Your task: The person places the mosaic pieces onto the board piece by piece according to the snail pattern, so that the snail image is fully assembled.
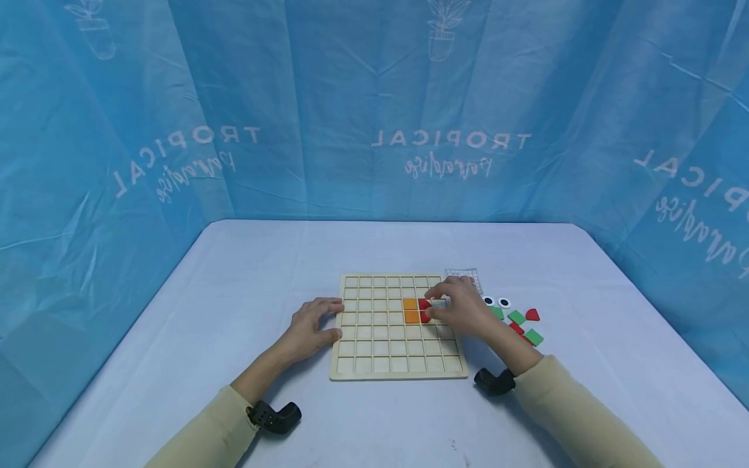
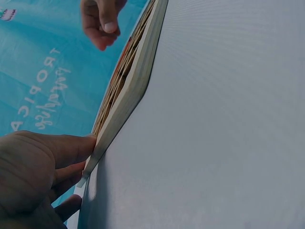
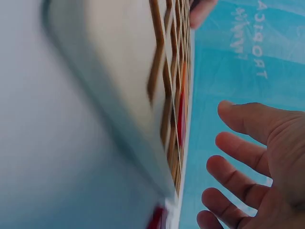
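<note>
A wooden grid board [image 1: 398, 376] lies flat on the table. Two orange square tiles [image 1: 411, 310] fill neighbouring cells right of its middle, and red pieces [image 1: 422, 317] sit in the cells beside them, partly covered by fingers. My right hand [image 1: 466, 311] hovers over these red pieces; in the right wrist view its fingers are spread apart and hold nothing. Against the board's left edge rests my left hand [image 1: 308, 328], thumb and fingers extended. The left wrist view shows that thumb [image 2: 78, 148] touching the wooden rim.
Right of the board lie loose green pieces [image 1: 517, 317], red pieces [image 1: 532, 314] and two white discs with black centres [image 1: 504, 303]. A printed card [image 1: 473, 273] lies behind the board's far right corner, partly hidden by my right hand. A blue curtain [image 1: 374, 188] surrounds the white table [image 1: 263, 260].
</note>
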A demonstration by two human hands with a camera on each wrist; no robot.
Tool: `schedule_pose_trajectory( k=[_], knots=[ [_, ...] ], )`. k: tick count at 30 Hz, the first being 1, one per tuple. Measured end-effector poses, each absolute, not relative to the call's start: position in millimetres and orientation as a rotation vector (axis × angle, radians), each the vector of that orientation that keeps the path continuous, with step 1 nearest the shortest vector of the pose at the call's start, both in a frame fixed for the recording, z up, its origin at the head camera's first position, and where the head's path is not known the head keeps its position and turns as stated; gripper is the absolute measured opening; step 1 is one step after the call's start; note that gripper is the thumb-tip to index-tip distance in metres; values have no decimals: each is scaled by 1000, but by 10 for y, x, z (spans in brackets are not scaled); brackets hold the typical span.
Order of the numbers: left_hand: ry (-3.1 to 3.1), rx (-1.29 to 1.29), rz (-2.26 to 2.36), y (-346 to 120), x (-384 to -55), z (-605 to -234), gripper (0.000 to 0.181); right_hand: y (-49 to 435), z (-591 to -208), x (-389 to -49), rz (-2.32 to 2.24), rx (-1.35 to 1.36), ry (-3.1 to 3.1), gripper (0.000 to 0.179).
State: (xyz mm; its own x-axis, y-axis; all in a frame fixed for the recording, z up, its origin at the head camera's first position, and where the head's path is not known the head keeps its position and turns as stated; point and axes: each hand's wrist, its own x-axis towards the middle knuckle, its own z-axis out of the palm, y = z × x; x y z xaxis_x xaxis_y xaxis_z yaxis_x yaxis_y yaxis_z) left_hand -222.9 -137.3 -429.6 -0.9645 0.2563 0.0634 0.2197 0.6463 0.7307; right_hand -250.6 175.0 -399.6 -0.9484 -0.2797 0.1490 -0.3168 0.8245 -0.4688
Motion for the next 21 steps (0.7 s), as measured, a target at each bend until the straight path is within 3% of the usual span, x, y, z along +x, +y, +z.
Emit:
schedule_pose_trajectory(
  k=[21],
  knots=[
    [2809, 425, 1252, -1383, -2245, -4305, 46, 2823, -4019, -2354, 738, 137, -3027, 39]
  ],
)
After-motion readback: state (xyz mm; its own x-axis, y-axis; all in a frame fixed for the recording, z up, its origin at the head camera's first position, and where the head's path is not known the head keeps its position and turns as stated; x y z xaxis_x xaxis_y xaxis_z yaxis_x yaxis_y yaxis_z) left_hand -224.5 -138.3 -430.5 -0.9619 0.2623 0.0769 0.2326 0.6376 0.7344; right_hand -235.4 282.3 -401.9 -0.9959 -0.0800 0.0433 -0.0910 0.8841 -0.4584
